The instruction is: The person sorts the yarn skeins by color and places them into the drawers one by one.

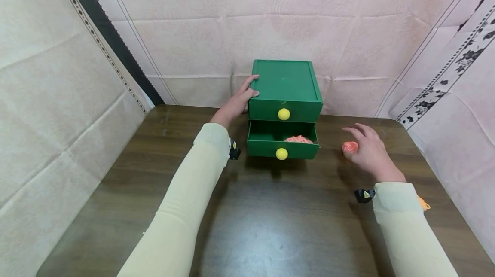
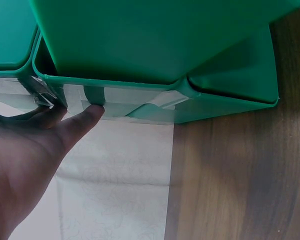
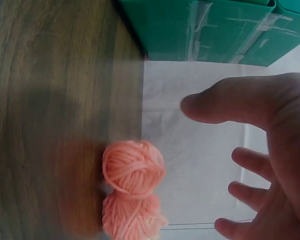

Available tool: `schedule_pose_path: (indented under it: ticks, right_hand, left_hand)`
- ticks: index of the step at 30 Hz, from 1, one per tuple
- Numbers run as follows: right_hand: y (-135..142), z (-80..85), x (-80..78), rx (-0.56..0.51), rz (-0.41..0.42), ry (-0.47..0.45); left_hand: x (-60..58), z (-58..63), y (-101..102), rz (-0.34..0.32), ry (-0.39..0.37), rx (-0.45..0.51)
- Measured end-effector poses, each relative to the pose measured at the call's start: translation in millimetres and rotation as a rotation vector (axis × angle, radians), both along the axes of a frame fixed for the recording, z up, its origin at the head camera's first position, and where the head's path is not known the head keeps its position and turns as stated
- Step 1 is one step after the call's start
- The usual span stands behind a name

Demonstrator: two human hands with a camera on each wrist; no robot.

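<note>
While the green chest (image 1: 284, 81) is touched by the left hand (image 1: 237, 103) at its nine o'clock side, the right hand (image 1: 369, 152) is held out at about four o'clock from it. The left fingers are laid fairly straight against the upper edge and side, clenched on nothing — the chest is probably being steadied, since it looks light and is bound along its side with clear tape (image 2: 170, 98). The lower drawer (image 1: 263, 149) is pulled out towards six o'clock, presumably so that its inside can be reached, and some pink yarn (image 1: 298, 139) is held within, its top seen above the drawer front. By the right hand nothing is grasped: thumb and fingers are spread and loose, seemingly parted widely enough for a ball to be fitted between them. The pink ball (image 3: 134, 169) is found on the table (image 1: 278, 217), close by that hand, and in the right wrist view a gap is shown between them. It is seen to be round and coral-toned, wound in thick strands that are crossed at several angles, with a second ball (image 3: 131, 217) touching it at six o'clock in that view. Some orange yarn (image 1: 424, 204), at four o'clock from the pink ball, is partly hidden by the right sleeve (image 1: 402, 225).
</note>
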State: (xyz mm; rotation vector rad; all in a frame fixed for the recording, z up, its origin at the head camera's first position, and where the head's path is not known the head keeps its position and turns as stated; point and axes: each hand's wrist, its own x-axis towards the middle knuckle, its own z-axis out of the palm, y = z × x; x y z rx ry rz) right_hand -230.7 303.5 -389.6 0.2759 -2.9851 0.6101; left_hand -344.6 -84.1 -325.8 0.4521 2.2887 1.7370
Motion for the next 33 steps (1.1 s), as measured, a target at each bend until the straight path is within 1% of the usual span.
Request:
schedule_pose_path:
  ticks: [5, 11, 13, 14, 17, 24, 28, 33]
  right_hand:
    - [4.9, -2.3, -1.6, 0.006, 0.001, -0.05]
    - [9.7, -4.4, -6.5, 0.028, -0.023, -0.082]
    - [11.4, -4.8, -8.1, 0.047, -0.029, -0.084]
    - [12.1, -5.0, -8.8, 0.053, -0.031, -0.086]
    - [14.6, -5.1, -10.3, 0.072, -0.035, -0.092]
    - [19.5, -6.4, -13.6, 0.089, -0.044, -0.137]
    - [21.2, -8.5, -14.9, 0.093, -0.048, -0.184]
    - [23.4, -13.0, -15.8, 0.104, -0.037, -0.229]
  left_hand:
    - [2.7, 4.0, 0.1, -0.007, -0.019, -0.001]
    - [18.1, 21.6, -0.4, -0.031, -0.043, -0.012]
    - [21.8, 25.7, -0.6, -0.037, -0.045, -0.024]
    - [21.8, 25.9, -0.7, -0.037, -0.045, -0.026]
    - [21.2, 25.4, -0.6, -0.038, -0.046, -0.024]
    - [1.5, 4.2, 0.4, -0.015, -0.036, 0.018]
    - [-0.9, 0.3, 0.6, -0.002, -0.02, 0.023]
    - [-0.1, -0.1, 0.6, 0.003, -0.013, 0.018]
